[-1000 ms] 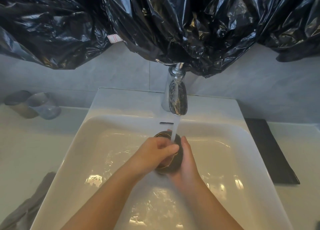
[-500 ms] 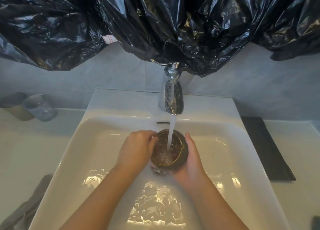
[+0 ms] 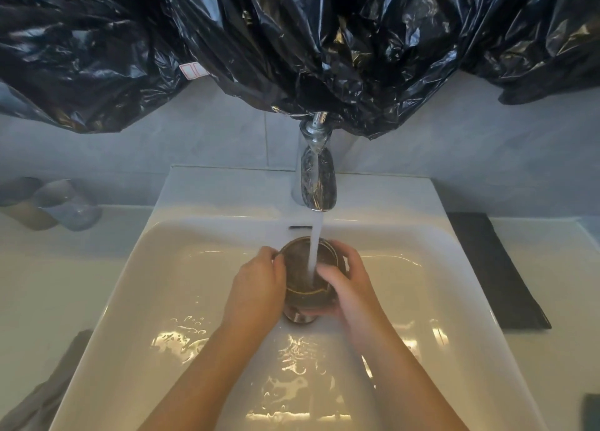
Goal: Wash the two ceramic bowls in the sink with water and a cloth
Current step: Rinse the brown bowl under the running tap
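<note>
I have both hands clamped on one dark brown ceramic bowl (image 3: 300,276), glazed, with a thin gold line round its inside. It is held mouth-up above the drain in the middle of the white rectangular sink (image 3: 162,284). The left hand (image 3: 256,288) wraps the bowl's left wall, fingers curled up to the rim. The right hand (image 3: 349,288) cups the right wall, with the thumb hooked over the rim into the bowl. The stream of water (image 3: 316,236) from the chrome faucet (image 3: 316,184) falls straight into it.

I judge the bowl stiff, brittle and slick: wet glaze gives little friction, and the filling water adds weight. The hard basin below would chip it if it slipped. The safest hold is one palm round the wall with a thumb over the rim, which frees the other hand to scrub.

Neither hand holds a cloth. The grey folded shape (image 3: 48,395) on the pale counter (image 3: 65,284) at lower left is probably the cloth, though the frame edge is too blurred to be sure. I cannot see the second bowl.
</note>
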`<action>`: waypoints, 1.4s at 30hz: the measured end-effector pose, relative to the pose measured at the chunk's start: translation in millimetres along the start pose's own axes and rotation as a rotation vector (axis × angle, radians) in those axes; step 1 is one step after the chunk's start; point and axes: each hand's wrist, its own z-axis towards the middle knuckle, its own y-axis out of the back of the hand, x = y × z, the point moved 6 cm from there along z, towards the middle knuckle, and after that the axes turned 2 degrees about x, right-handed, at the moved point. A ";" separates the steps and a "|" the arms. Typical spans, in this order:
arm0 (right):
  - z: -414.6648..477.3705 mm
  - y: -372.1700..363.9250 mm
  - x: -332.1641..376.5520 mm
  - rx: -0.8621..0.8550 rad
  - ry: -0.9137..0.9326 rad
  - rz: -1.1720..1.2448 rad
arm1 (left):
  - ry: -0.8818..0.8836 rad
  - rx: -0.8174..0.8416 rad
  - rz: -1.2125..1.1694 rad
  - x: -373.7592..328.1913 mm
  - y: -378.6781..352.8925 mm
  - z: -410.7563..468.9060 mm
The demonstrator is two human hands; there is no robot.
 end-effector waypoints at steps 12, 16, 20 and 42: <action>-10.1 3.8 15.4 -0.134 0.174 -0.354 | -0.075 0.215 -0.109 -12.0 -5.0 -8.9; -12.3 0.2 15.6 -0.175 0.225 -0.424 | 0.081 0.303 -0.237 -12.6 -13.3 -20.2; -13.2 -3.7 17.2 -0.121 0.212 -0.498 | 0.027 0.131 0.333 -0.3 -2.9 -3.2; -5.0 -8.9 20.0 -0.065 0.329 -0.810 | 0.330 0.289 -0.812 5.5 -19.3 -25.4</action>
